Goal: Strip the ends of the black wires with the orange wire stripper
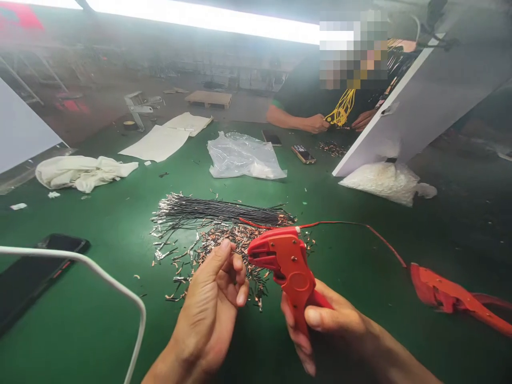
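- My right hand (320,325) grips the red wire stripper (286,261) by its handle, jaws facing left so a wire end can feed in.
- My left hand (216,298), just left of the stripper, has thumb and fingers pinched narrow; can't tell if a wire is between them, too small.
- Red wire (360,226) runs right from the stripper head.
- Cut bits and the black wire bundle (220,210) lie just behind the stripper on the green counter (100,213), within reach.
- Second red tool (452,296) to the right, cut off by the frame.
- Far behind the stripper: a co-worker's hands (320,124) on yellow wires (342,109).
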A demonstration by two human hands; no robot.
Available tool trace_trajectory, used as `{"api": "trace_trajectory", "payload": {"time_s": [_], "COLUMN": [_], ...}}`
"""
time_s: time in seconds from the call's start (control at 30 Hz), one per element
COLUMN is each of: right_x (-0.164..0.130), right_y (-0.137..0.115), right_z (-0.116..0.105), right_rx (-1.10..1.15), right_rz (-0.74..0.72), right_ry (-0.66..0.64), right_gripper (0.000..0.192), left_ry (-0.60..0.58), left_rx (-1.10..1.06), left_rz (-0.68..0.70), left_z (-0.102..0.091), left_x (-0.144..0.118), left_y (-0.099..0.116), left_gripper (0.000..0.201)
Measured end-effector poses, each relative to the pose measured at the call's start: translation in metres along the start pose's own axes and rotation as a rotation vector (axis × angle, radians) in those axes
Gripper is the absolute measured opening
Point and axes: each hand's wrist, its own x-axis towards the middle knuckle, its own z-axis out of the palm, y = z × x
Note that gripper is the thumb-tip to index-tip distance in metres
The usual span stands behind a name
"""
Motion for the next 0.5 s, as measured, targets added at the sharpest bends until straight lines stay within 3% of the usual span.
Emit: {"api": "trace_trajectory", "payload": {"time_s": [0.2, 0.33, 0.5], "right_x": [0.0000, -0.0018, -0.0031], "right_y": [-0.0014, -0.0028, -0.0018], "right_z": [0.0015, 0.0037, 0.0040], "right_rx": [-0.023, -0.015, -0.017], "right_rz": [-0.019, -0.014, 0.026], "right_ry": [0.017, 0.007, -0.001], "right_gripper": [0.038, 0.039, 0.039], "left_ry": [-0.103, -0.117, -0.127], "left_rx": [0.184, 0.249, 0.239], "left_rz": [0.085, 0.137, 0.105], "left_z": [-0.0032, -0.0044, -0.0040], "left_x": [-0.0030, -0.0045, -0.0061], "left_y": [-0.0049, -0.0062, -0.0057], "left_gripper": [0.037, 0.037, 0.038]}}
